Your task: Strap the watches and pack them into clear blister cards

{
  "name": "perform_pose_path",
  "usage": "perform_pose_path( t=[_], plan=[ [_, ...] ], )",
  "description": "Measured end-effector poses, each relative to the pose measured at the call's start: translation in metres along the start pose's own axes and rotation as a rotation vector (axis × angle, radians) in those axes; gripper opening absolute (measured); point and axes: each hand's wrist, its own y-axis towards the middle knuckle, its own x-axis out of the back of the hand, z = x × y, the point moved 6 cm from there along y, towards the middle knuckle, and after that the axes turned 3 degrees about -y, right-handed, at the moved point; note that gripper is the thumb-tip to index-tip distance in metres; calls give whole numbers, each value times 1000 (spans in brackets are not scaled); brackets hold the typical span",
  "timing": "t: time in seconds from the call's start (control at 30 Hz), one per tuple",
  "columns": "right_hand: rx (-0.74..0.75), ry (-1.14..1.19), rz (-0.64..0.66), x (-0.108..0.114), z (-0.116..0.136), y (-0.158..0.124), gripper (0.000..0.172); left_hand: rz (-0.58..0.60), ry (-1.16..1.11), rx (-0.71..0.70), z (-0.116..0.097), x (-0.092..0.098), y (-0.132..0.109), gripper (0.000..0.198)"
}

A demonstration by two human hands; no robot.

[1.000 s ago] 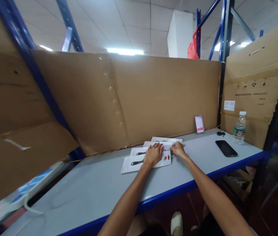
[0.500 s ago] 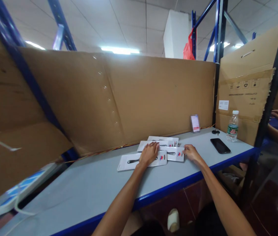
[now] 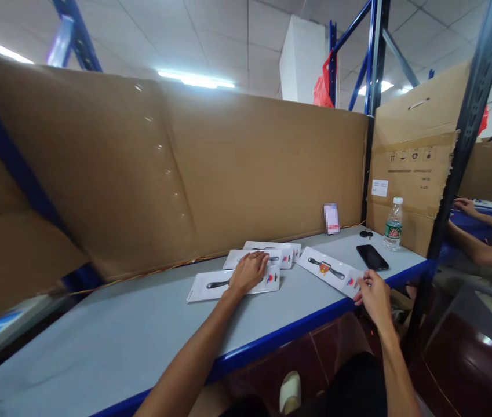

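Note:
My right hand (image 3: 372,294) pinches the right end of a white carded package (image 3: 330,272). Inside that package is a long black item with two looped ends and an orange-red label at its middle; its exact kind I cannot tell. The package slants across the right part of the table. My left hand (image 3: 249,271) lies flat with fingers stretched over the other packages. Beneath and beside it are a front package (image 3: 200,288), a middle package (image 3: 287,259) and a rear package (image 3: 263,245), overlapping one another. My left palm covers part of the front and middle ones.
The grey table (image 3: 141,324) has a blue front edge and a cardboard wall (image 3: 250,168) behind. On its right stand a water bottle (image 3: 393,225), a black phone (image 3: 372,257), keys (image 3: 365,234) and a propped-up phone (image 3: 331,219). Another person's arm (image 3: 480,246) shows beyond the post.
My right hand has drawn one package out from the group, toward the right and the front edge, turning it aslant. My left hand stays on the others. The view has swung slightly right.

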Motion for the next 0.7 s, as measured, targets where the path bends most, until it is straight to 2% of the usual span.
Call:
perform_pose_path(
  t=[0.07,0.17,0.23,0.4,0.53,0.7],
  plan=[
    [8,31,-1,-12,4,-12,20,2,-4,-7,-1,-1,1,49],
    [21,64,99,-35,11,-24,25,5,14,-24,-3,-2,2,49],
    [36,81,147,-43,14,-29,25,-4,31,-31,-2,-2,4,49],
    [46,-12,35,-25,12,-33,20,-15,19,-18,1,-7,13,49],
    [76,-75,47,-27,12,-24,17,-4,31,30,7,-17,24,49],
    [48,-184,167,-62,16,11,10,71,31,41,14,-35,32,53]
  ],
)
